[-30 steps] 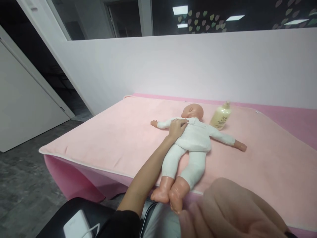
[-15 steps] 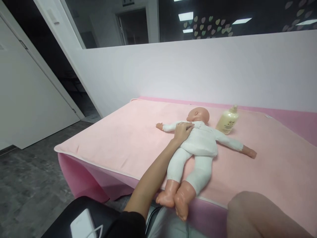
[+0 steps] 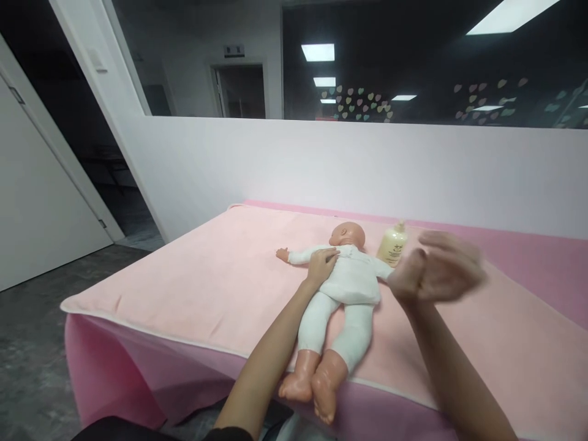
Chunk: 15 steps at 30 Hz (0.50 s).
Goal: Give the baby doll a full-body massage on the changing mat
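Observation:
A baby doll [image 3: 352, 278] in white clothes lies stretched out on the pink blanket [image 3: 206, 269], its head turned to the left and its bare feet at the near edge. My left hand [image 3: 322, 264] lies flat on the doll's upper body, just below the shoulder, with fingers extended. In the air over the blanket, my right hand [image 3: 438, 269] is blurred by motion; its thumb and fingers look apart, and I see nothing in it. It covers the end of the doll's right-side arm. A pale yellow pump bottle [image 3: 392, 244] stands beside the doll's head.
A white wall [image 3: 298, 165] with a dark window [image 3: 367, 55] above it rises behind the table. To the left are a doorway and a white door [image 3: 41, 196]. Pink cloth [image 3: 105, 361] hangs down the table's front side.
My right hand has swung up and forward from the lower right to above the blanket. The left hand stays on the doll. The view has tilted up and shifted right.

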Each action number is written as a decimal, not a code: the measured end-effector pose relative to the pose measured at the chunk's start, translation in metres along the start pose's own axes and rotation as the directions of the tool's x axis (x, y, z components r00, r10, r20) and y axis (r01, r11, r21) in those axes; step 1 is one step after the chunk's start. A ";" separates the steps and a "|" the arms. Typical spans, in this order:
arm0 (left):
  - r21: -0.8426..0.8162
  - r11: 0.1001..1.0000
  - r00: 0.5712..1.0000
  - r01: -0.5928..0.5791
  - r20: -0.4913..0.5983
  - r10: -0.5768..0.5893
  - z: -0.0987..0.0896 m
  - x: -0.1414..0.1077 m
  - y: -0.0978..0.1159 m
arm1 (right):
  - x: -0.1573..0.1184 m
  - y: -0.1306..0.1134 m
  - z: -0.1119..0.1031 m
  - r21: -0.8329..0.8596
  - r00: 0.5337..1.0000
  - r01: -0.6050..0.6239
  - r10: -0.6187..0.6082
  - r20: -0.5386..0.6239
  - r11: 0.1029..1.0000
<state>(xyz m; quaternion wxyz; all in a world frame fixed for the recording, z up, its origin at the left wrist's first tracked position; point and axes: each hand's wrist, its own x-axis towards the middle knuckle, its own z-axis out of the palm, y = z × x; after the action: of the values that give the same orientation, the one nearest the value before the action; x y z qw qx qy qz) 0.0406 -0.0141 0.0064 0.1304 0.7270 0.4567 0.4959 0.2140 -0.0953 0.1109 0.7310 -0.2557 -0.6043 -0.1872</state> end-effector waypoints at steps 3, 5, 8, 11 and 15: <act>-0.029 0.999 1.000 0.023 -0.020 -0.024 0.000 -0.002 -0.001 | -0.013 0.024 0.011 -0.149 0.991 -0.133 0.133 -0.008 0.980; -0.033 0.999 0.999 0.041 -0.018 -0.041 -0.001 -0.001 -0.001 | -0.036 0.045 0.011 -0.218 0.937 -0.312 0.337 0.091 0.925; -0.032 0.999 0.999 0.043 -0.004 -0.043 -0.002 0.000 0.001 | -0.073 0.074 0.004 -0.309 0.808 -0.494 0.560 0.184 0.813; -0.048 0.998 0.999 0.040 -0.021 -0.041 -0.002 0.000 0.000 | -0.098 0.087 -0.002 -0.349 0.717 -0.551 0.644 0.266 0.758; -0.070 0.997 0.988 0.046 -0.147 -0.056 0.000 -0.001 -0.004 | -0.106 0.087 -0.003 -0.361 0.623 -0.583 0.686 0.376 0.728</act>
<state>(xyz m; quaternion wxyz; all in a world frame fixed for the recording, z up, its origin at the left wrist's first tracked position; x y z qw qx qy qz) 0.0383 -0.0127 0.0036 0.1325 0.6712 0.4670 0.5601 0.2458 -0.0319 -0.0059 0.5431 -0.5648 -0.6142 0.0938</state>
